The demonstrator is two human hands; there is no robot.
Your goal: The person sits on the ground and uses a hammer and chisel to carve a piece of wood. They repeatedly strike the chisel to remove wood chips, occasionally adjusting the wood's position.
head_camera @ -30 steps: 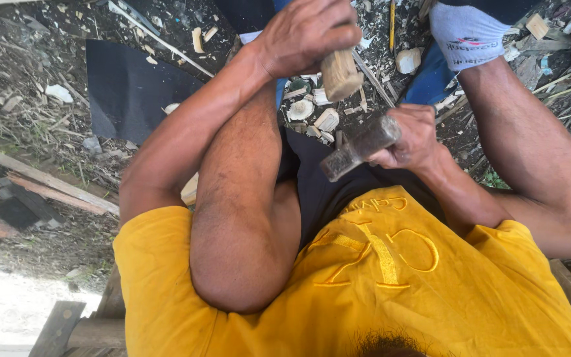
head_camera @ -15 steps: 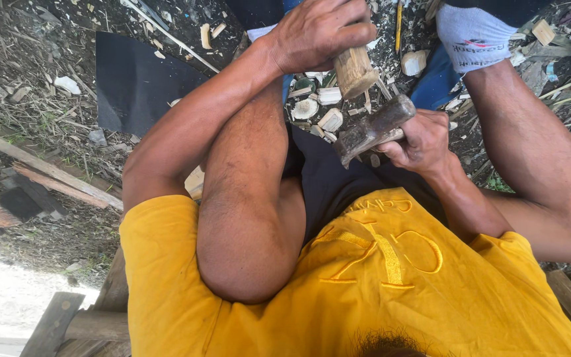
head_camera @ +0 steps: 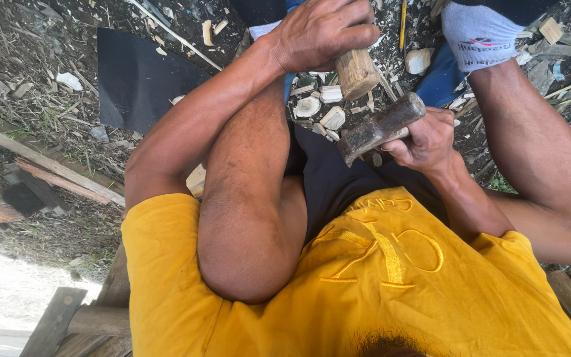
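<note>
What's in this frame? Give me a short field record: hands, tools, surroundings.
left hand: closed around a wooden handle, held upright
right hand: grips a hammer, its head just below the handle's end and apart from it
ground: wood chips beneath the tools, black sheet to the left
clothing: yellow shirt, white sock
</note>
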